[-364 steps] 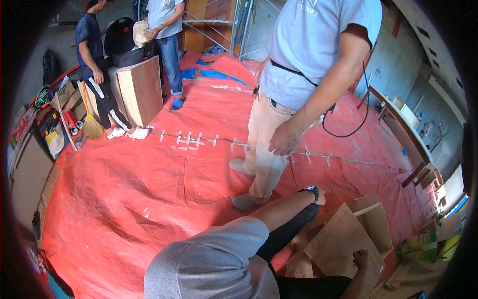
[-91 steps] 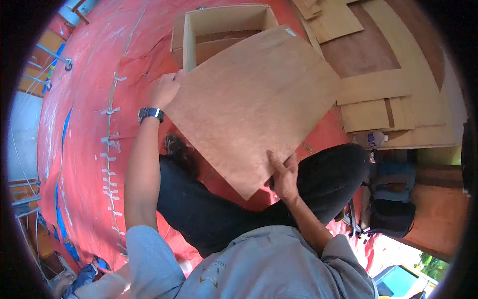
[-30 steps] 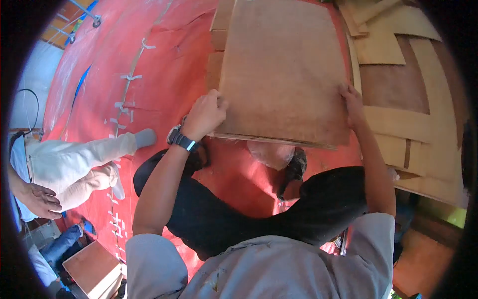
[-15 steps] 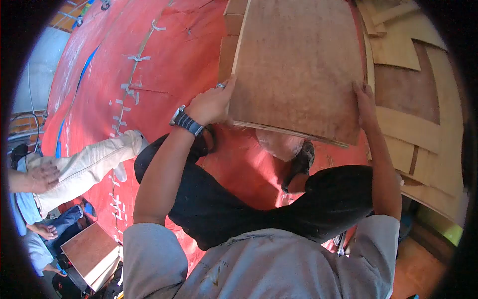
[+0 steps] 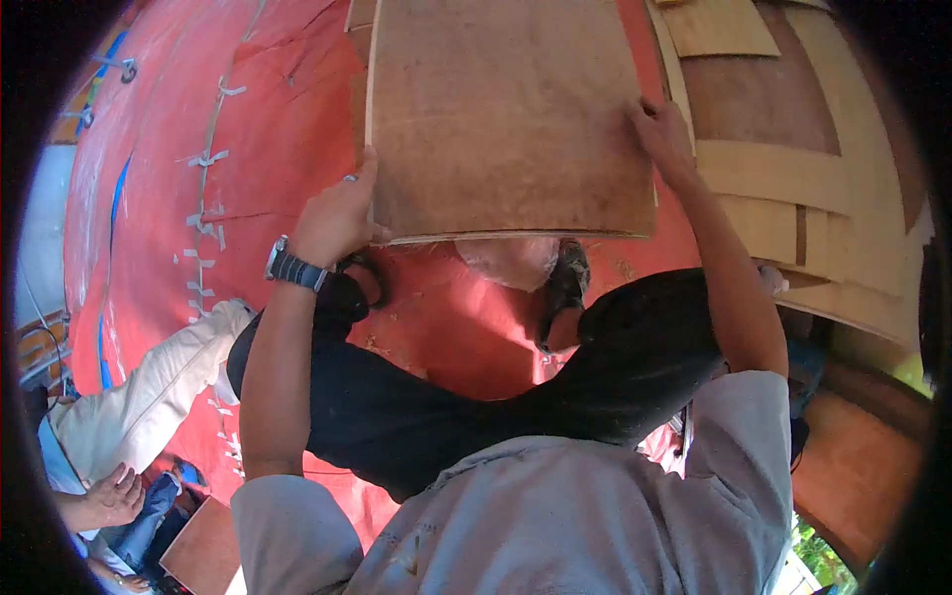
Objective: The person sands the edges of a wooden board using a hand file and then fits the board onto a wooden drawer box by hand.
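A brown plywood panel (image 5: 511,119) lies over a wooden box whose side shows at the panel's left. My left hand (image 5: 339,213), with a watch on its wrist, grips the panel's near left corner. At the right edge, my right hand (image 5: 662,139) holds the panel with its fingers on top. Under the near edge is a clear round plastic bag or wrap (image 5: 509,262), partly hidden; its contents cannot be made out.
Red sheeting (image 5: 268,149) with a taped seam covers the floor. Plywood pieces (image 5: 783,178) lie at the right. A co-worker's light trousers (image 5: 149,397) and hand (image 5: 114,496) are at the left. Behind them stands a wooden box (image 5: 203,550). My bent legs frame the near floor.
The panel has turned from a slanted position to lie squarely over the box. My right hand has gone from its near corner to its right edge. Lately the view has shifted, with both hands still on the panel.
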A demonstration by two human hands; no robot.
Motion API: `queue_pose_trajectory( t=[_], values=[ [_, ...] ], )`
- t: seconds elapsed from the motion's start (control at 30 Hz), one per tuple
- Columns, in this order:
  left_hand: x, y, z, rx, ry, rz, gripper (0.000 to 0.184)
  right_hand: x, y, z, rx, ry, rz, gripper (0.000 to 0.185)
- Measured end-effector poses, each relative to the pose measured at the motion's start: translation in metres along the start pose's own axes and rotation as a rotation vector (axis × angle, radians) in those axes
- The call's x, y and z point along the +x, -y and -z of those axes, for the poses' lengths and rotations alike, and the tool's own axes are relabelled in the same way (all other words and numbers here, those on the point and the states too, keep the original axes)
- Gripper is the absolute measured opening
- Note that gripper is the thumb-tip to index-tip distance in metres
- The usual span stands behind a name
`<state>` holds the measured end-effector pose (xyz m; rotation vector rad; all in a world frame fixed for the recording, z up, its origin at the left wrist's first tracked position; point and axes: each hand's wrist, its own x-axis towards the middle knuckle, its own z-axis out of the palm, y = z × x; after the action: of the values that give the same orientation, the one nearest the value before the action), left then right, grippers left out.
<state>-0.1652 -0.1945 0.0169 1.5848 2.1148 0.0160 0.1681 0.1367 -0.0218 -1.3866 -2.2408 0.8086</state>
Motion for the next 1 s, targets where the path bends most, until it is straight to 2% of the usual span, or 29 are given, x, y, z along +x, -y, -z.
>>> queue_pose_trajectory(
  t=[0.13,0.23,0.3,0.37,0.4,0.43,0.53,0.6,0.73,0.9,0.97,1.0],
  values=[
    [-0.001,-0.014,0.008,0.091,0.062,0.051,0.119,-0.004,-0.002,0.012,-0.044,0.143,-0.019,0.04],
    [-0.002,-0.007,0.005,0.09,0.023,0.022,0.118,0.002,-0.008,0.002,-0.185,0.085,0.006,0.042],
    [0.0,-0.003,0.003,0.085,0.012,0.007,0.117,0.005,-0.014,-0.006,0.055,0.155,-0.003,0.043],
    [0.005,0.018,-0.008,0.045,-0.027,-0.118,0.119,0.001,-0.008,-0.005,0.073,0.139,0.028,0.043],
    [0.01,0.022,-0.014,0.022,-0.048,-0.191,0.12,-0.006,0.007,0.0,-0.032,0.091,0.06,0.044],
    [0.011,0.021,-0.015,0.015,-0.059,-0.179,0.121,-0.01,0.018,0.008,-0.139,0.043,0.091,0.044],
    [0.003,0.01,-0.008,0.019,-0.052,-0.097,0.123,-0.016,0.038,0.02,-0.184,0.113,0.104,0.044],
    [0.002,0.001,-0.001,0.048,0.005,-0.013,0.125,-0.012,0.036,0.017,-0.226,0.079,0.087,0.044],
    [0.0,-0.004,0.002,0.084,0.002,-0.02,0.126,0.0,0.019,0.0,-0.273,0.001,0.012,0.041],
    [0.001,-0.001,0.0,0.054,0.012,-0.027,0.129,-0.013,0.029,0.01,-0.402,0.057,0.22,0.04],
    [0.0,0.002,-0.003,0.002,-0.031,-0.074,0.129,-0.014,0.024,0.002,-0.454,-0.096,0.245,0.041],
    [0.0,0.002,-0.004,-0.025,-0.053,-0.097,0.129,-0.012,0.012,-0.016,-0.459,-0.249,0.231,0.041]
  ],
)
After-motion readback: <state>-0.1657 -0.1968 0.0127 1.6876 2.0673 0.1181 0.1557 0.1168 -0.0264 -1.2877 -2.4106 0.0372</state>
